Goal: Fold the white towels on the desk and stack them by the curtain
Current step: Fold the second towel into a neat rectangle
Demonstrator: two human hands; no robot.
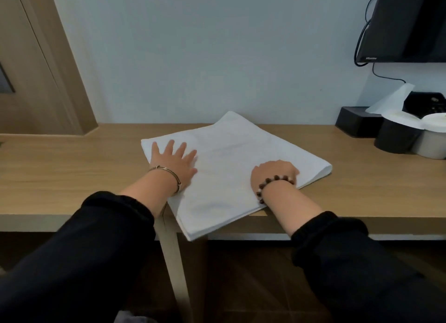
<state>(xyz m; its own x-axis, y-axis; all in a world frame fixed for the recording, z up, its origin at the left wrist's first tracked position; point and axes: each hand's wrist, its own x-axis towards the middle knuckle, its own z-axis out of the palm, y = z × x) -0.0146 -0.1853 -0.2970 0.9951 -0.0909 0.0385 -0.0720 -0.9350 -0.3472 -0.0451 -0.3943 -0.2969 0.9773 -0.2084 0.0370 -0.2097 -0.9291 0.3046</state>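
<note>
A white towel (231, 158), folded into a broad flat rectangle, lies askew on the wooden desk (72, 173), one corner hanging over the front edge. My left hand (175, 163) lies flat on the towel's left part with fingers spread. My right hand (275, 173) rests on the towel's right part near its edge, fingers bent downward onto the cloth; whether they pinch a layer I cannot tell. No curtain is in view.
At the desk's far right stand a black tissue box (354, 124), a black cup (395, 139) and a white cup (432, 144). A black screen (410, 25) with cables hangs on the wall above. A wooden door (31, 64) stands at the left.
</note>
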